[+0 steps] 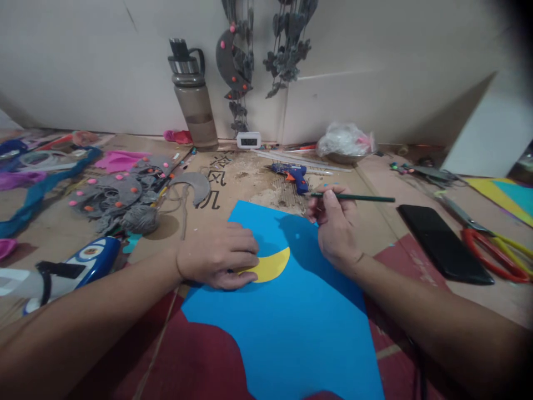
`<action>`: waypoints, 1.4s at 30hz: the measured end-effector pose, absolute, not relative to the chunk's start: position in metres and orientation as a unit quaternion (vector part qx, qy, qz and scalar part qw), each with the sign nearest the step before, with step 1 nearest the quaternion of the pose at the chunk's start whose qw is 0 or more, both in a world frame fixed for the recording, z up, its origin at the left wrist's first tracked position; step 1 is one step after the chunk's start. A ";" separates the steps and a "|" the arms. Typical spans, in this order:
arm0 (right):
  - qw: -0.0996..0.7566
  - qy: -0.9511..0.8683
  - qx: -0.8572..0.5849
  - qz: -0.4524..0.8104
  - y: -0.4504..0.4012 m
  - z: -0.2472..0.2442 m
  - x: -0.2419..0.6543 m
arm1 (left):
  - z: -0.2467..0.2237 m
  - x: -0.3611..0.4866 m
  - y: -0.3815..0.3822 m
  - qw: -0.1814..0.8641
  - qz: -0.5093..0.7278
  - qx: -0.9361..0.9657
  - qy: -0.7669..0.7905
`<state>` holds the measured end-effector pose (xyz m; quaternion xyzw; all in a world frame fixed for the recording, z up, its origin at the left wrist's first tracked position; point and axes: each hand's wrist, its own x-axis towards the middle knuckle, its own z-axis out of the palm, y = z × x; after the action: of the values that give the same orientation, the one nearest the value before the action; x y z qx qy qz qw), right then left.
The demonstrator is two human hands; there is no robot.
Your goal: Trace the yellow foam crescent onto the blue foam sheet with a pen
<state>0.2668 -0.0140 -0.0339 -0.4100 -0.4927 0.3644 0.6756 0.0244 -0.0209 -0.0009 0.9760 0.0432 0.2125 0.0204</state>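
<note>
A yellow crescent moon cutout (272, 266) lies flat on a bright blue sheet (300, 322). My left hand (222, 255) rests on the crescent's left end, fingers curled and thumb beside it, covering that tip. To the right, my right hand (337, 228) is closed around a dark green pencil (366, 198), held almost level just above the sheet's upper right edge. The pencil's left end points toward a blue hot glue gun (296, 178) lying behind the sheet. The sheet's lower left side has a curved cut.
A grey felt crescent (197, 186) and yarn pieces lie left. A water bottle (194, 105) and small clock (249, 140) stand by the wall, under hanging felt strings (291, 44). At right are a black phone (443, 241) and red-and-yellow scissors (495, 255); a blue-and-white device (89, 261) lies left.
</note>
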 end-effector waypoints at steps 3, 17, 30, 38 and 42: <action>0.672 -0.466 -0.426 0.387 -0.012 -0.034 0.269 | -0.001 0.023 -0.021 0.024 0.211 0.977 0.015; 0.631 -0.427 -0.387 0.520 -0.013 -0.027 0.265 | -0.013 0.028 -0.017 0.033 0.332 0.933 0.132; 0.477 -0.666 -0.457 0.346 -0.028 -0.011 0.260 | -0.014 0.032 -0.006 0.061 0.198 0.866 0.456; 0.415 -0.745 -0.477 0.215 -0.015 0.004 0.256 | -0.024 0.032 -0.011 0.029 0.226 0.885 0.406; 0.391 -0.760 -0.474 0.209 -0.015 0.007 0.250 | -0.022 0.028 -0.008 0.089 0.292 0.847 0.435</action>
<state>0.2504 -0.0152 0.0068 -0.4742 -0.7605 0.2086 0.3915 0.0280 -0.0078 -0.0223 0.8469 0.4353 0.2923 0.0888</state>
